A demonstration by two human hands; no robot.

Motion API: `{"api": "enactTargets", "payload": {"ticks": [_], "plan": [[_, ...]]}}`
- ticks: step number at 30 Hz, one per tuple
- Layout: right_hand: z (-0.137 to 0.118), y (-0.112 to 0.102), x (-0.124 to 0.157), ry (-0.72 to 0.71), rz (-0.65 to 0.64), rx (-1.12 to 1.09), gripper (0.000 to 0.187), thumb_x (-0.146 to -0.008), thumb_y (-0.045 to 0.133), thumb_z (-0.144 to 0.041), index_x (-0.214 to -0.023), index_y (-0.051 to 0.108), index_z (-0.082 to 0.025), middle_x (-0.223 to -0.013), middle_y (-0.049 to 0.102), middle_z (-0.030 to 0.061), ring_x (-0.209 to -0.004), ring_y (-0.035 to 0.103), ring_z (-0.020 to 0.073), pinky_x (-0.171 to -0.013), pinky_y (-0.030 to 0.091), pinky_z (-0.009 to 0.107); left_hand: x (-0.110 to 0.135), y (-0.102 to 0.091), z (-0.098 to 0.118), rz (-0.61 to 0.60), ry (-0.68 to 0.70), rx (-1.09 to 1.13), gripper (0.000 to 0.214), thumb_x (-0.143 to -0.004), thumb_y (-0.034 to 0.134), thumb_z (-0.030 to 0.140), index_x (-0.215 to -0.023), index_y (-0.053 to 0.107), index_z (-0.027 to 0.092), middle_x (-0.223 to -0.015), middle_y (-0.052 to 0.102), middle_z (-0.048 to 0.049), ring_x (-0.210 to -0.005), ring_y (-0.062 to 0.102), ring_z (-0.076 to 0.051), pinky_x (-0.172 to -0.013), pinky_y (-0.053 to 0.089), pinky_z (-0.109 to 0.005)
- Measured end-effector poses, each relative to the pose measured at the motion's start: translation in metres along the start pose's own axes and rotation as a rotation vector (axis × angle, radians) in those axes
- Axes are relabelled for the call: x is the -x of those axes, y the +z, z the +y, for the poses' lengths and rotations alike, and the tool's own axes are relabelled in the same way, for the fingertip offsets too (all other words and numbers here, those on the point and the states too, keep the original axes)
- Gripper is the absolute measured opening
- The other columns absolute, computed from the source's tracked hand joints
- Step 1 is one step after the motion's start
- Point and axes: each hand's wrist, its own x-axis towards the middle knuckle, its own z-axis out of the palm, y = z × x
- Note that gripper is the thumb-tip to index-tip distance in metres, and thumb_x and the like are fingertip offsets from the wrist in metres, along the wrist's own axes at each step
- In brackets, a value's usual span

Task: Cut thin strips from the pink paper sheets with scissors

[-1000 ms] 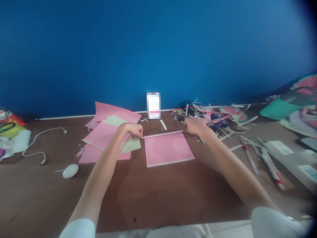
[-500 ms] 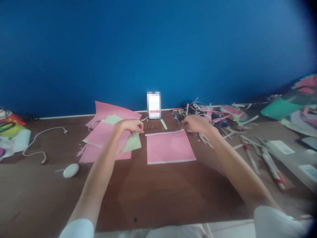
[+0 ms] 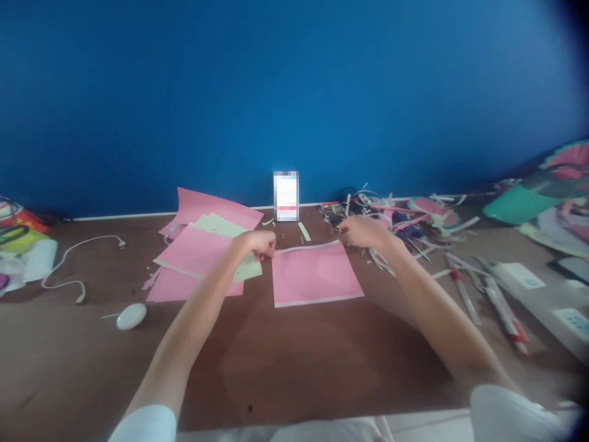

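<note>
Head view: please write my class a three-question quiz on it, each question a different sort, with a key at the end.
1. Multiple choice: what colour is the strip along the near edge of the centre pink sheet?
A) black
B) white
C) green

2. True or false: the white oval object lies to the left of that sheet.

3. Fill in the gap: the person's own ____ hand is the one nearer the heap of strips.

Key:
1. B
2. True
3. right
</note>
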Motion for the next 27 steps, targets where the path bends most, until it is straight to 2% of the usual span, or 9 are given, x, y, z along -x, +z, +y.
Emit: {"api": "enactTargets", "payload": {"ticks": [5, 12, 17, 20, 24, 27], "plan": [[0.006, 0.003, -0.003, 0.045, 0.017, 0.007, 0.026, -0.074, 0.054, -0.029, -0.091, 0.073, -0.025, -0.101, 0.07, 0.0099, -0.092, 0.064, 0.0292, -0.072, 0.043, 0.035, -0.003, -0.003, -0.01, -0.059, 0.026, 0.011, 0.018, -0.072, 0.062, 0.031, -0.076, 0.057, 0.015, -0.081, 0.069, -0.0096, -0.069, 0.065, -0.017, -0.057, 0.051, -0.023], [0.019, 0.005, -0.007, 0.105, 0.044, 0.002, 0.03, -0.075, 0.053, -0.031, -0.097, 0.073, -0.028, -0.103, 0.07, 0.009, -0.093, 0.064, 0.0285, -0.071, 0.042, 0.034, 0.012, -0.016, -0.021, -0.046, 0.147, 0.226, 0.02, -0.078, 0.058, 0.037, -0.08, 0.052, 0.017, -0.087, 0.065, -0.0071, -0.084, 0.064, -0.018, -0.065, 0.054, -0.025], [0.021, 0.002, -0.007, 0.077, 0.035, -0.021, 0.033, -0.071, 0.051, -0.025, -0.097, 0.072, -0.028, -0.107, 0.069, 0.0066, -0.091, 0.064, 0.0264, -0.067, 0.04, 0.031, 0.027, -0.024, -0.027, -0.072, 0.275, 0.348, 0.023, -0.08, 0.056, 0.041, -0.078, 0.053, 0.018, -0.083, 0.059, -0.0036, -0.082, 0.061, -0.015, -0.068, 0.051, -0.025], [0.021, 0.002, -0.006, 0.077, 0.039, -0.031, 0.035, -0.069, 0.051, -0.022, -0.097, 0.071, -0.029, -0.108, 0.069, 0.0054, -0.092, 0.063, 0.0264, -0.066, 0.039, 0.031, 0.027, -0.025, -0.029, -0.024, 0.323, 0.398, 0.023, -0.079, 0.058, 0.04, -0.078, 0.051, 0.018, -0.079, 0.055, -0.0015, -0.076, 0.057, -0.013, -0.069, 0.049, -0.024], [0.022, 0.001, -0.006, 0.067, 0.058, -0.048, 0.033, -0.07, 0.05, -0.023, -0.095, 0.071, -0.028, -0.107, 0.07, 0.0049, -0.091, 0.063, 0.0262, -0.066, 0.039, 0.032, 0.02, -0.025, -0.032, 0.076, 0.328, 0.261, 0.022, -0.079, 0.058, 0.04, -0.079, 0.054, 0.018, -0.08, 0.057, -0.0009, -0.076, 0.057, -0.013, -0.071, 0.045, -0.025], [0.024, -0.001, -0.005, 0.06, 0.06, -0.064, 0.031, -0.071, 0.051, -0.025, -0.094, 0.071, -0.028, -0.103, 0.071, 0.0041, -0.089, 0.064, 0.0255, -0.066, 0.038, 0.031, 0.018, -0.026, -0.033, 0.106, 0.343, 0.152, 0.02, -0.079, 0.058, 0.038, -0.078, 0.058, 0.018, -0.08, 0.061, -0.0011, -0.079, 0.058, -0.015, -0.071, 0.043, -0.025]]}}
